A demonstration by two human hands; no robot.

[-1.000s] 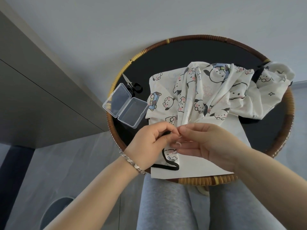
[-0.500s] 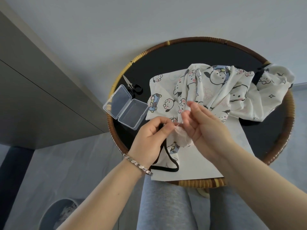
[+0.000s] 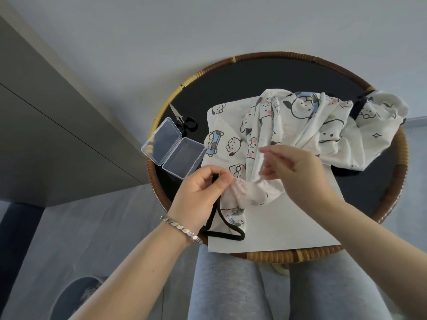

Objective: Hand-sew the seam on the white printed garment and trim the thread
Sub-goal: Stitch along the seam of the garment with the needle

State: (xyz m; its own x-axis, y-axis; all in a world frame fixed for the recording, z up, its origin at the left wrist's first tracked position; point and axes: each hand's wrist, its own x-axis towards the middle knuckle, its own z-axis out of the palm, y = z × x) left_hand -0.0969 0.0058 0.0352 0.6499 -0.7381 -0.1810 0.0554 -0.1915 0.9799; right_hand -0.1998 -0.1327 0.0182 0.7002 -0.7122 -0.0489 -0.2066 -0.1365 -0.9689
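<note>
round rattan-rimmed black table (image 3: 254, 77) by grey wall (image 3: 138, 42); left hand (image 3: 198, 197) pinches garment (image 3: 312, 125); right hand (image 3: 300, 172) grip unclear.

Looks like a home room: low round rattan-rimmed table (image 3: 300, 254), grey tile floor (image 3: 92, 227), plain wall (image 3: 208, 31), grey cabinet (image 3: 46, 135), bin (image 3: 76, 294), lounge trousers (image 3: 231, 292).

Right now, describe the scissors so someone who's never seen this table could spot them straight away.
Start at the round table with the woven rim and black top. On its left side, just beyond the open clear plastic box, lie the small scissors. Black loop handles and slim metal blades pointing at the rim set them apart.
</note>
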